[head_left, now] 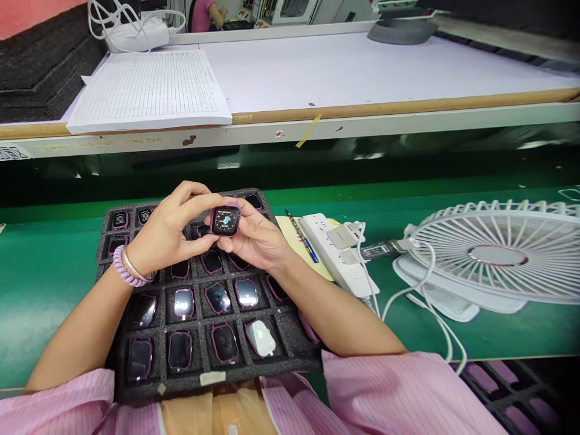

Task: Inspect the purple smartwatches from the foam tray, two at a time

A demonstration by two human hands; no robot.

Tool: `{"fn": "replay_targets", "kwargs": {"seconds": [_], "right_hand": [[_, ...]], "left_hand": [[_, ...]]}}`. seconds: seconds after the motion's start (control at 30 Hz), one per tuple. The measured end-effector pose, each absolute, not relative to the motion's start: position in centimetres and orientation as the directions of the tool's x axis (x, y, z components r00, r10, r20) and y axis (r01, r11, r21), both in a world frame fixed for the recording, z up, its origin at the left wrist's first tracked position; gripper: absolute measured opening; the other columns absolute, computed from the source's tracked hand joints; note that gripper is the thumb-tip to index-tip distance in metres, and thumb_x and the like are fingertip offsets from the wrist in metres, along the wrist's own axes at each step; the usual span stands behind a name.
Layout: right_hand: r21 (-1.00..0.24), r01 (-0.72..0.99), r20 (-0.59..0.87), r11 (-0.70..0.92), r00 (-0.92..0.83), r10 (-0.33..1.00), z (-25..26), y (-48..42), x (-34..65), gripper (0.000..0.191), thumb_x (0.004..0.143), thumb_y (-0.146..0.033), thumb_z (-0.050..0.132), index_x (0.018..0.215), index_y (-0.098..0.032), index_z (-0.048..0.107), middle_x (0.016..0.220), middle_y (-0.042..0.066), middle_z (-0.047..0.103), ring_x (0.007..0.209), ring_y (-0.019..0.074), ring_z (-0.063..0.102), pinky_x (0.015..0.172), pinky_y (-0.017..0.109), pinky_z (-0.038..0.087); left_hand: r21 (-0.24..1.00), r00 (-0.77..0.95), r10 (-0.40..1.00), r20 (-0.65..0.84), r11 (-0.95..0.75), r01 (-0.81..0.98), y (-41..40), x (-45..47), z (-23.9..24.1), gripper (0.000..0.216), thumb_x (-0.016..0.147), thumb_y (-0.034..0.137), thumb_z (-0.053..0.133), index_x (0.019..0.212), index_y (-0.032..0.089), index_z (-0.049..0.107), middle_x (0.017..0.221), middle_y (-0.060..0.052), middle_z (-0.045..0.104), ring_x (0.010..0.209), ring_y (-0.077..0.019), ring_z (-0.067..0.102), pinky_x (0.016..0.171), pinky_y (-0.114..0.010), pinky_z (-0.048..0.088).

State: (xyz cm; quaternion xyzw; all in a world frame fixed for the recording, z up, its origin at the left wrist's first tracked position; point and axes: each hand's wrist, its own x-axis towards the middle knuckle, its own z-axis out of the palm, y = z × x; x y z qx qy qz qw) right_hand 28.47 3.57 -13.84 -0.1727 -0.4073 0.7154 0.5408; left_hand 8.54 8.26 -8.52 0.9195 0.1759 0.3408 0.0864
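Note:
Both of my hands hold one purple smartwatch body (225,220) with a lit dial, raised above a black foam tray (290,338). My left hand (170,226) pinches the watch from the left with thumb and fingers curled. My right hand (256,238) cradles it from below and the right. The tray lies on the green belt in front of me and holds several more purple watch bodies (218,298) in its pockets, screens dark. A purple hair tie and a bangle sit on my left wrist.
A white power strip (338,257) with plugged adapters, a pen (301,235) on a yellow pad, and a white desk fan (496,254) lying flat are right of the tray. Behind is a raised shelf with a ruled paper sheet (149,90). Another person sits far back.

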Motion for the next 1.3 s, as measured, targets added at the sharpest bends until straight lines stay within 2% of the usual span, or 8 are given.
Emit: {"fn": "replay_targets", "kwargs": {"seconds": [0.23, 0.4, 0.57, 0.8, 1.0, 1.3], "right_hand": [[-0.793, -0.602, 0.143, -0.09, -0.328, 0.934, -13.79, 3.54, 28.42, 0.05, 0.081, -0.041, 0.09, 0.113, -0.024, 0.055, 0.112, 0.005, 0.07, 0.065, 0.0128, 0.062, 0.063, 0.029, 0.057], [-0.76, -0.645, 0.197, -0.082, -0.349, 0.916, -13.66, 3.56, 28.37, 0.049, 0.082, -0.042, 0.092, 0.112, -0.025, 0.057, 0.106, 0.002, 0.072, 0.067, 0.0132, 0.065, 0.064, 0.027, 0.058], [-0.782, -0.619, 0.178, -0.068, -0.327, 0.928, -13.73, 3.55, 28.41, 0.047, 0.083, -0.041, 0.09, 0.112, -0.025, 0.056, 0.112, 0.004, 0.071, 0.066, 0.0127, 0.063, 0.063, 0.028, 0.058], [-0.784, -0.616, 0.164, -0.081, -0.332, 0.929, -13.73, 3.58, 28.32, 0.052, 0.079, -0.045, 0.092, 0.113, -0.026, 0.057, 0.102, 0.001, 0.07, 0.063, 0.0134, 0.061, 0.064, 0.029, 0.056], [-0.798, -0.598, 0.152, -0.081, -0.329, 0.932, -13.88, 3.53, 28.45, 0.046, 0.083, -0.041, 0.087, 0.115, -0.026, 0.057, 0.111, 0.003, 0.069, 0.064, 0.0127, 0.061, 0.065, 0.03, 0.057], [-0.782, -0.618, 0.164, -0.082, -0.331, 0.929, -13.8, 3.51, 28.39, 0.048, 0.082, -0.041, 0.09, 0.114, -0.025, 0.057, 0.113, 0.004, 0.07, 0.066, 0.0127, 0.062, 0.063, 0.028, 0.057]], "left_hand": [[0.276, 0.698, 0.371, 0.613, -0.928, 0.251, 8.32, 8.63, -8.69, 0.047, 0.088, 0.019, 0.073, 0.133, 0.021, 0.061, 0.115, -0.008, 0.061, 0.105, -0.0201, 0.064, 0.092, -0.034, 0.057], [0.275, 0.697, 0.368, 0.616, -0.929, 0.247, 8.32, 8.6, -8.68, 0.048, 0.087, 0.019, 0.073, 0.133, 0.021, 0.061, 0.115, -0.008, 0.061, 0.104, -0.0197, 0.064, 0.091, -0.034, 0.057], [0.285, 0.699, 0.385, 0.602, -0.922, 0.262, 8.3, 8.6, -8.66, 0.047, 0.088, 0.02, 0.072, 0.133, 0.022, 0.061, 0.114, -0.008, 0.061, 0.103, -0.0196, 0.064, 0.09, -0.034, 0.057], [0.291, 0.697, 0.383, 0.607, -0.923, 0.254, 8.3, 8.62, -8.68, 0.045, 0.089, 0.02, 0.071, 0.133, 0.02, 0.062, 0.114, -0.008, 0.061, 0.102, -0.0191, 0.063, 0.09, -0.034, 0.057], [0.29, 0.7, 0.39, 0.598, -0.92, 0.265, 8.32, 8.6, -8.69, 0.046, 0.089, 0.022, 0.071, 0.133, 0.022, 0.062, 0.115, -0.008, 0.061, 0.101, -0.0193, 0.063, 0.089, -0.035, 0.057], [0.286, 0.697, 0.379, 0.608, -0.924, 0.253, 8.28, 8.62, -8.63, 0.046, 0.087, 0.019, 0.071, 0.132, 0.021, 0.062, 0.115, -0.008, 0.061, 0.103, -0.019, 0.064, 0.09, -0.033, 0.057]]}}
